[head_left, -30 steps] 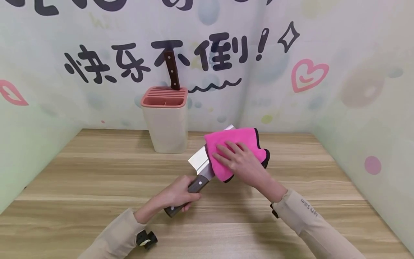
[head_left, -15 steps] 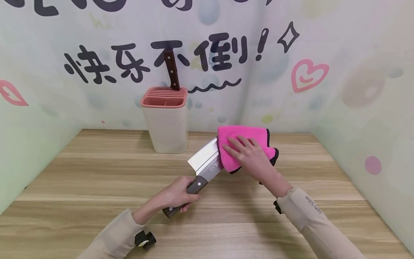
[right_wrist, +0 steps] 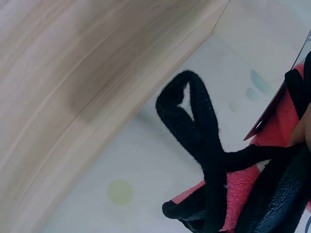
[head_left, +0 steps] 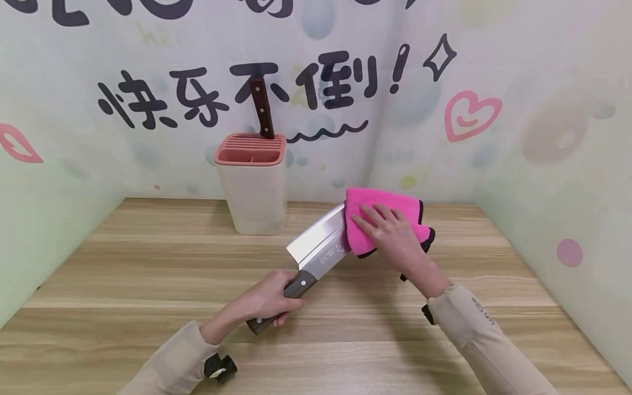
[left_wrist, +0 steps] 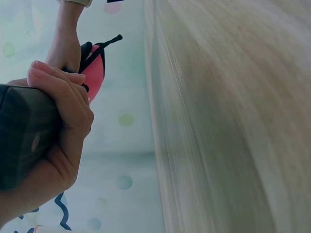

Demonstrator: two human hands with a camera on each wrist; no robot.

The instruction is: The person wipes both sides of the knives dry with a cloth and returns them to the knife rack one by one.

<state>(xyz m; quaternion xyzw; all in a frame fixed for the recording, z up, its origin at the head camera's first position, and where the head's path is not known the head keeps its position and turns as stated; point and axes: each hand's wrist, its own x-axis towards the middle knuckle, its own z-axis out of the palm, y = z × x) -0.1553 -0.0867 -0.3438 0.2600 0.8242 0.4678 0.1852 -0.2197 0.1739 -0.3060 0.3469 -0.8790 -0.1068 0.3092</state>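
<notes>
Cleaver [head_left: 322,244] held above wooden table [head_left: 148,285], blade angled away to the right. Left hand [head_left: 274,296] wrapped round its handle. Right hand [head_left: 393,238] lays fingers over pink cloth [head_left: 406,206] covering blade's far end; thumb poorly seen, can't tell if pinching. Knife block [head_left: 254,200] stands behind, brown-handled knife [head_left: 262,109] in it, slightly tilted.

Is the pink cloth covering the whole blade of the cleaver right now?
No, the pink cloth under the right hand covers only the far part, and the cleaver's blade shows bare near its handle.
</notes>
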